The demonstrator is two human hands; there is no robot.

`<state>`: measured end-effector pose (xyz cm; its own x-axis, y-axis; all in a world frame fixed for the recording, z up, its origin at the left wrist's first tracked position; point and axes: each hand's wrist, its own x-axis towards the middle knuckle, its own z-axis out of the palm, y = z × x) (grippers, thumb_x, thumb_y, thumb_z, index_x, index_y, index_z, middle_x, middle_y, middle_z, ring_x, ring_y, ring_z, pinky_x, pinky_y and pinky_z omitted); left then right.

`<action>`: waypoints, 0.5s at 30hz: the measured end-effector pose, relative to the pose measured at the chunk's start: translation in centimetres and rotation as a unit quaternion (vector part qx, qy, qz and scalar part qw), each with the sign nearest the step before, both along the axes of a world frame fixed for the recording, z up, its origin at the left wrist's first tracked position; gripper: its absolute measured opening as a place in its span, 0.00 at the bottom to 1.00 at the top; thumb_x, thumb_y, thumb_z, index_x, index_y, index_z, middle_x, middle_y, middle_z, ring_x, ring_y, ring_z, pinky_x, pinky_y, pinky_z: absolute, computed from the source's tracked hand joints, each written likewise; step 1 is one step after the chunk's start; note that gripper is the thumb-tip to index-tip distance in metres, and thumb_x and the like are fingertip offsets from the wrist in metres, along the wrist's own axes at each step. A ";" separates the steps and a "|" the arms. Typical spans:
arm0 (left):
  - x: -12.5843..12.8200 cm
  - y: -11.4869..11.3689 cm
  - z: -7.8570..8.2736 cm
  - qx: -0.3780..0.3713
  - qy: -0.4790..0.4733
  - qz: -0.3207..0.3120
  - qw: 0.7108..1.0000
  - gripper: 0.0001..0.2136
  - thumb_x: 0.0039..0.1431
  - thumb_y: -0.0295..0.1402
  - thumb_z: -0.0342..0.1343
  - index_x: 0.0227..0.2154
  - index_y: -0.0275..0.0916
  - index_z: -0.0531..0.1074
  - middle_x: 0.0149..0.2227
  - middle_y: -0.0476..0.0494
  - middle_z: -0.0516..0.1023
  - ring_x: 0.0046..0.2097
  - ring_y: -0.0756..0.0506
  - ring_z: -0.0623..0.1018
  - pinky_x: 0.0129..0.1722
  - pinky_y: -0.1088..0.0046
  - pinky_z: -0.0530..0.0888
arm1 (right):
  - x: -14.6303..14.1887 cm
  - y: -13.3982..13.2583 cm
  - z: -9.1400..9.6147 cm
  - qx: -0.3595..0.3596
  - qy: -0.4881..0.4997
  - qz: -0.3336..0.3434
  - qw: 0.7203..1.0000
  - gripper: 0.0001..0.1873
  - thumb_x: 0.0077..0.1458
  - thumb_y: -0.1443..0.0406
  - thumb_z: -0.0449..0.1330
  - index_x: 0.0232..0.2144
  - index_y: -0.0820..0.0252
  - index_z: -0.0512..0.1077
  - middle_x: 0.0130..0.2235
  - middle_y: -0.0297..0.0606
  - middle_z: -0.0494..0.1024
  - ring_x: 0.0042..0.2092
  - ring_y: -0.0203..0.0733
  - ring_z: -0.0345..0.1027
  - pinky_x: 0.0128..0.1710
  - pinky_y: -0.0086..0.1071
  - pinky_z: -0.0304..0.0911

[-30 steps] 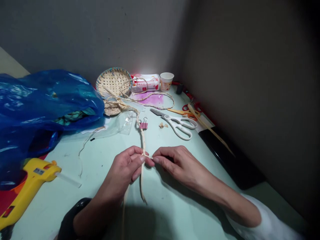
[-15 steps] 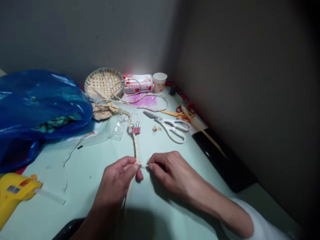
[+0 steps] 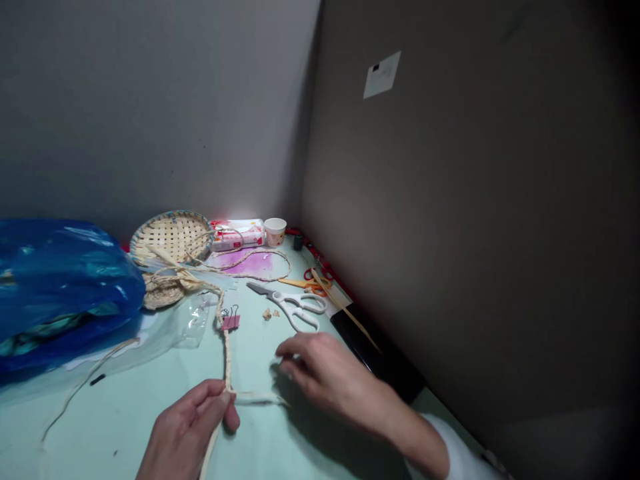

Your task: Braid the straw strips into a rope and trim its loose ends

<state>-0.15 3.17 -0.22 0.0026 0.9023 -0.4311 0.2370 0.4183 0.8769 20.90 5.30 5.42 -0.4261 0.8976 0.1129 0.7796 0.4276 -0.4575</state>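
My left hand [image 3: 187, 430] pinches the lower end of a pale straw braid [image 3: 227, 357] between thumb and fingertips. One loose strand [image 3: 257, 398] sticks out to the right from the pinch, and another runs down below the hand. My right hand [image 3: 333, 373] hovers to the right of that strand, empty, its fingers loosely bent and apart. A pink binder clip [image 3: 231, 323] is attached to the braid higher up. White-handled scissors [image 3: 283, 298] lie just beyond my right hand, with small straw scraps [image 3: 267, 314] beside the blades.
A blue plastic bag [image 3: 65, 287] fills the left side. Behind stand a woven basket [image 3: 173, 235], a tissue pack [image 3: 240, 235] and a paper cup [image 3: 275, 233]. Orange-handled scissors [image 3: 317, 285], a stick [image 3: 345, 310] and a black flat object [image 3: 395, 373] lie along the right wall.
My right hand has let go of the side strand and moved away from it to the right. The view has tilted up and turned right. My left hand keeps its pinch.
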 end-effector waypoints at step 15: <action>0.5 -0.1 0.9 0.087 -0.004 0.007 0.996 0.17 0.51 0.47 0.55 0.16 0.42 0.67 0.17 0.52 0.64 0.22 0.47 0.60 0.23 0.73 0.56 | 4.1 11.3 -0.7 -0.059 -0.150 -0.229 0.960 0.16 0.62 0.60 0.58 0.50 0.61 0.69 0.49 0.42 0.73 0.46 0.43 0.71 0.44 0.41 0.69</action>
<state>0.32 3.10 0.73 -0.0081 0.9632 -0.2686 0.2254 0.2634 0.9380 25.02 16.60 4.75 0.0193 0.9976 -0.0670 0.9777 -0.0328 -0.2074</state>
